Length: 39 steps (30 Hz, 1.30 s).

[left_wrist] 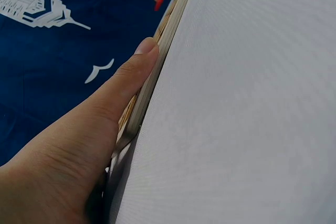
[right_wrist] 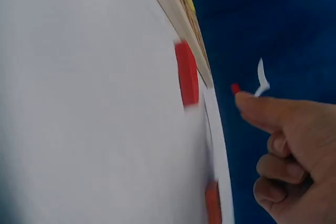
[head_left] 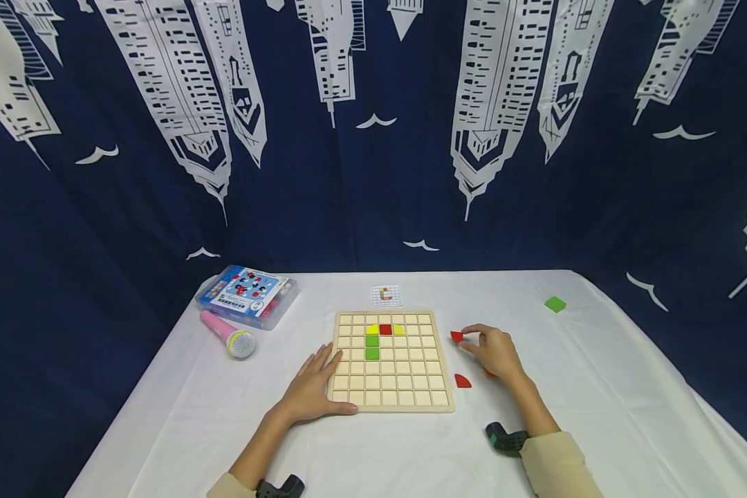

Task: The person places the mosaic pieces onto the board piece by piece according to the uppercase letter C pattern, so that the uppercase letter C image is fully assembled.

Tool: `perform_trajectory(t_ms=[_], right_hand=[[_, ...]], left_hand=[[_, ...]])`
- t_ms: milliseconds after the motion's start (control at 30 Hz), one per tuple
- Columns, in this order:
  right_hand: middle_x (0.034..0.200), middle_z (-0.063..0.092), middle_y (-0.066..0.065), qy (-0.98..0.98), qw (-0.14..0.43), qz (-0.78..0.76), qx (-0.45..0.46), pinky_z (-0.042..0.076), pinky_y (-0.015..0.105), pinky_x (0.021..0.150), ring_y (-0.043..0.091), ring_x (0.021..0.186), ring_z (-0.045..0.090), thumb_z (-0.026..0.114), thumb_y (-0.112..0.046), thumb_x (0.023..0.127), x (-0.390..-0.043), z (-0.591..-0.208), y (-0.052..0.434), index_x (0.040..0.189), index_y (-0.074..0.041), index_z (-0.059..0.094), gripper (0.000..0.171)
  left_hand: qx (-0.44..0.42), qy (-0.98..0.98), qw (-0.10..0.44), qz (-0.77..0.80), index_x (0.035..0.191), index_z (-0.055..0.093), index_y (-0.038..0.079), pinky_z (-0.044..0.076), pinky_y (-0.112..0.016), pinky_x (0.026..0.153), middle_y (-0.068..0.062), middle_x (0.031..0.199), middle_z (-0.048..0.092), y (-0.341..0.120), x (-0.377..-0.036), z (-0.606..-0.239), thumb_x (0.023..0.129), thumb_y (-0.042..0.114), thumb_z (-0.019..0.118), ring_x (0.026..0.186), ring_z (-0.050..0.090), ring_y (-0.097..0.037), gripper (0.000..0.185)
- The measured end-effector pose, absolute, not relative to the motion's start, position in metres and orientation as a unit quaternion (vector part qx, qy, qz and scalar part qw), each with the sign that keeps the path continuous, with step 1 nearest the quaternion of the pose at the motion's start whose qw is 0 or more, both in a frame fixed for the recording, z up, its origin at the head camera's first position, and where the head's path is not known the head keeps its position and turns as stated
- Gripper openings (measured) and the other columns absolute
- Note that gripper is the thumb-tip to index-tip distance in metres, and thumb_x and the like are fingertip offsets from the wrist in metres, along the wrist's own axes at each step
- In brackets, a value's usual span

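White-clothed table [head_left: 597, 387] before a navy skyline curtain. Wooden grid board [head_left: 389, 398], centre. Left hand [head_left: 314, 391], fingers spread flat, rests on the board's 8 o'clock corner. Right hand [head_left: 494, 351], at the board's 3 o'clock, apparently pinches a red piece [head_left: 456, 336] at its fingertips; another red piece [head_left: 463, 381] lies just beside the board.

A dark blue curtain [head_left: 373, 173] hangs behind the table and closes the whole back and both sides. It carries white prints of tall buildings, turned upside down, and small white birds. The table [head_left: 629, 415] is covered with a white cloth. The light is even and soft.
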State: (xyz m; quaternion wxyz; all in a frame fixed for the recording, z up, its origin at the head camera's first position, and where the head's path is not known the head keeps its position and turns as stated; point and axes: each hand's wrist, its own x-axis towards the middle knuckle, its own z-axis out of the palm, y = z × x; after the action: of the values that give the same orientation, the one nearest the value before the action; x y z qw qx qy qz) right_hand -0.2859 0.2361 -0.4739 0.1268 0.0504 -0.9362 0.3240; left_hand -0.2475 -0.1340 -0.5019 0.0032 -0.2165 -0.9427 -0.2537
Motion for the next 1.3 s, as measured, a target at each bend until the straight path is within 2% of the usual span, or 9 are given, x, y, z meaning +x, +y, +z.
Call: perform_trajectory(t_ms=[267,500,900,1300], right_hand=[[0.049,0.036,-0.004,-0.915,0.118,0.359,0.141,0.022,0.020,0.039,0.007,0.043,0.028,0.076,-0.021,0.077,-0.271,-0.452,0.157,0.100,-0.011,0.070,0.027],[0.046,0.033,-0.009,-0.912,0.102,0.339,0.206,0.020,0.018,0.036,0.003,0.042,0.025,0.075,-0.023,0.077,-0.260,-0.458,0.109,0.097,-0.012,0.070,0.024],[0.047,0.040,-0.010,-0.924,0.091,0.313,0.200,0.026,0.019,0.038,0.003,0.044,0.030,0.076,-0.023,0.076,-0.263,-0.476,0.098,0.094,-0.012,0.071,0.022],[0.051,0.044,-0.010,-0.931,0.086,0.299,0.190,0.032,0.021,0.040,0.005,0.046,0.035,0.077,-0.023,0.075,-0.262,-0.476,0.097,0.097,-0.013,0.069,0.026]], left_hand=[[-0.215,-0.942,0.004,-0.258,0.144,0.030,0.006,0.010,-0.043,0.112,-0.014,0.152,0.015,-0.134,-0.247,-0.501,0.059,0.075,0.065,0.139,0.009,-0.029,0.115],[-0.214,-0.944,0.004,-0.250,0.145,0.030,0.008,0.011,-0.043,0.112,-0.012,0.152,0.014,-0.134,-0.249,-0.504,0.059,0.079,0.061,0.139,0.009,-0.028,0.116],[-0.212,-0.946,0.001,-0.243,0.145,0.030,0.009,0.013,-0.044,0.112,-0.012,0.152,0.015,-0.133,-0.249,-0.500,0.058,0.079,0.061,0.139,0.010,-0.029,0.116],[-0.206,-0.946,-0.001,-0.249,0.145,0.030,0.009,0.013,-0.045,0.112,-0.012,0.152,0.015,-0.135,-0.248,-0.502,0.058,0.079,0.061,0.139,0.010,-0.030,0.116]])
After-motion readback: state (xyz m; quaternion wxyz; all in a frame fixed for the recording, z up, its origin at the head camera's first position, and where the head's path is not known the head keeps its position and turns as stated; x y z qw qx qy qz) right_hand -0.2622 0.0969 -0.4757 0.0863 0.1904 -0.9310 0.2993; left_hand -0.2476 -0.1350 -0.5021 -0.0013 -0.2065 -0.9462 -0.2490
